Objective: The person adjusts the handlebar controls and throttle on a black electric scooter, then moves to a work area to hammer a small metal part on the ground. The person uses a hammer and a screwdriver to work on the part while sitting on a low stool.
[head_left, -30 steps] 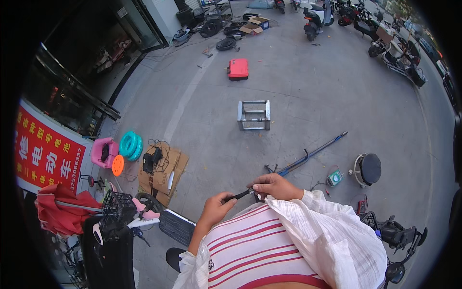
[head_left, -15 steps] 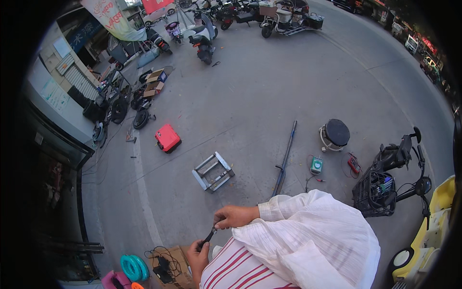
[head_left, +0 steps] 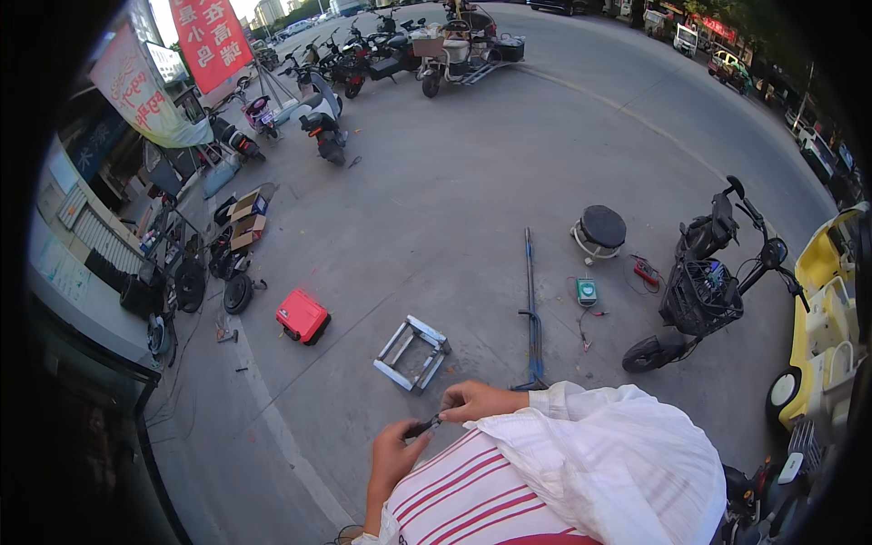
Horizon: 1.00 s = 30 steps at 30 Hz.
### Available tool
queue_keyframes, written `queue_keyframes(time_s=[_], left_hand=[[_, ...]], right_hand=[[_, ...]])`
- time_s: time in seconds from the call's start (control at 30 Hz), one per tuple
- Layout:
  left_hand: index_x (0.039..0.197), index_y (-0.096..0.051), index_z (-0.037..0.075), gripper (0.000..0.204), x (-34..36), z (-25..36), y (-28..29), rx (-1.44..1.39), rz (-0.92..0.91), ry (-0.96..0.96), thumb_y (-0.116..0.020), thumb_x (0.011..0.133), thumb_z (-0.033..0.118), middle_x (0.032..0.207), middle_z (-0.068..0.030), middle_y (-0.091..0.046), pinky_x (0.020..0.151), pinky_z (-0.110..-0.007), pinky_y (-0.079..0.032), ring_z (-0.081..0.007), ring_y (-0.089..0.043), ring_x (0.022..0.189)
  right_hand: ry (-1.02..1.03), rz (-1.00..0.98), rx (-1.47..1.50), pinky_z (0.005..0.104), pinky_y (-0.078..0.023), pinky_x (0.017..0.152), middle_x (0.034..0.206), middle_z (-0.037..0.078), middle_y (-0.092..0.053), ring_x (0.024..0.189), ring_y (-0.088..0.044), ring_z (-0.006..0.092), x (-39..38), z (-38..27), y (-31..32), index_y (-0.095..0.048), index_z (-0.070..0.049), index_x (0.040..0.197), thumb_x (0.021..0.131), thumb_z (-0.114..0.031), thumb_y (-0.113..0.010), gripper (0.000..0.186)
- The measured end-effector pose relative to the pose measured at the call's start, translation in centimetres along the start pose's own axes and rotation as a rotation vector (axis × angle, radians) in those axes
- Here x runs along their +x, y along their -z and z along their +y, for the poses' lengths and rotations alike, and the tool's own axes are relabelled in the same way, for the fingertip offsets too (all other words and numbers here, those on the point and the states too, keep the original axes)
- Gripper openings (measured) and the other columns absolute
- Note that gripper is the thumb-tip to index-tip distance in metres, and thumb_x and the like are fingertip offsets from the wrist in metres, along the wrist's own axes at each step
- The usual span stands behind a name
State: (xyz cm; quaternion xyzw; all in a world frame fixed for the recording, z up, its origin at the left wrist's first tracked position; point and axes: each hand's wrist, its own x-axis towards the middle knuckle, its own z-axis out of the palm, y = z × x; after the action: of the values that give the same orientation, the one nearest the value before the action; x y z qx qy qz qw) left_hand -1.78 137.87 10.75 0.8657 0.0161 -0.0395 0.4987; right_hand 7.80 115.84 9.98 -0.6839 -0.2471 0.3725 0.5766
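Note:
My left hand (head_left: 392, 450) and my right hand (head_left: 468, 400) are closed on a short black strap-like piece (head_left: 421, 427) with a small metal fitting, held low in front of my striped top. Fine details of the piece are too small to tell. Just beyond my hands on the pavement stands a square metal frame (head_left: 395, 338). A long blue and steel bar tool (head_left: 530, 318) lies to its right, a red plastic case (head_left: 302, 313) to its left.
At right are a round black stool (head_left: 602, 227), green device (head_left: 587, 291), red meter (head_left: 646, 271), black scooter (head_left: 704, 295) and yellow vehicle (head_left: 813, 309). Tyres (head_left: 238, 292), cartons (head_left: 248, 218) and banners (head_left: 213, 45) line the left. Parked scooters (head_left: 381, 59) and a road lie beyond.
The view has swung right and up, bringing the road, banners and yellow vehicle into sight. My hands keep hold of the black piece and appear somewhat lower in the picture.

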Motion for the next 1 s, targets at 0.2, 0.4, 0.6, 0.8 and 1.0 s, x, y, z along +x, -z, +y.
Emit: queue_keyframes(time_s=[0.2, 0.4, 0.6, 0.8, 1.0], left_hand=[[0.097, -0.067, 0.001, 0.025, 3.2, 0.6, 0.0, 0.027, -0.340, -0.146, -0.075, 0.077, 0.016, 0.087, -0.0141, -0.067, 0.069, -0.033, -0.050, -0.0224, -0.065, 0.077], [0.111, -0.060, 0.001, 0.033, 4.8, 2.9, -4.0, -0.139, -0.454, -0.229, -0.071, 0.083, 0.015, 0.086, -0.0129, -0.068, 0.068, -0.029, -0.050, -0.0172, -0.063, 0.073], [0.109, -0.061, 0.002, 0.028, 6.3, 7.6, -9.6, -0.054, -0.440, -0.244, -0.067, 0.087, 0.019, 0.079, -0.0108, -0.067, 0.062, -0.027, -0.048, -0.0121, -0.060, 0.066], [0.102, -0.059, -0.001, 0.023, 7.4, 11.7, -16.6, -0.315, -0.449, -0.067, -0.062, 0.092, 0.020, 0.074, -0.0028, -0.061, 0.058, -0.024, -0.044, -0.0081, -0.054, 0.063], [0.102, -0.058, 0.001, 0.018, 8.6, 13.7, -23.3, -0.627, -0.406, 0.127, -0.058, 0.094, 0.017, 0.073, -0.0009, -0.056, 0.049, -0.020, -0.034, -0.0054, -0.044, 0.056]], right_hand=[[-0.090, 0.219, 0.104, 0.0293, -0.047, 0.068, 0.084, 0.009, -0.066, 0.077, -0.059, 0.0138, -1.9, -0.6, -2.2, -0.067, 0.002, 0.094, 0.084, -0.028, -0.070, 0.032], [-0.150, 0.413, 0.034, 0.0279, -0.046, 0.069, 0.083, 0.006, -0.064, 0.078, -0.057, 0.0116, -6.2, -1.1, -1.1, -0.065, 0.002, 0.100, 0.088, -0.029, -0.067, 0.034], [-0.127, 0.634, 0.414, 0.0242, -0.045, 0.068, 0.081, 0.001, -0.058, 0.073, -0.052, 0.0086, -14.0, 0.7, 1.7, -0.063, -0.001, 0.105, 0.094, -0.027, -0.057, 0.029], [-0.060, 0.916, 0.487, 0.0231, -0.045, 0.065, 0.081, 0.001, -0.058, 0.071, -0.052, 0.0082, -24.5, 3.3, 5.9, -0.061, 0.002, 0.106, 0.096, -0.022, -0.053, 0.027], [-0.039, 1.280, 0.588, 0.0224, -0.038, 0.055, 0.072, -0.001, -0.055, 0.061, -0.047, 0.0064, -35.0, 9.1, 9.1, -0.061, 0.000, 0.094, 0.095, -0.018, -0.053, 0.020]])
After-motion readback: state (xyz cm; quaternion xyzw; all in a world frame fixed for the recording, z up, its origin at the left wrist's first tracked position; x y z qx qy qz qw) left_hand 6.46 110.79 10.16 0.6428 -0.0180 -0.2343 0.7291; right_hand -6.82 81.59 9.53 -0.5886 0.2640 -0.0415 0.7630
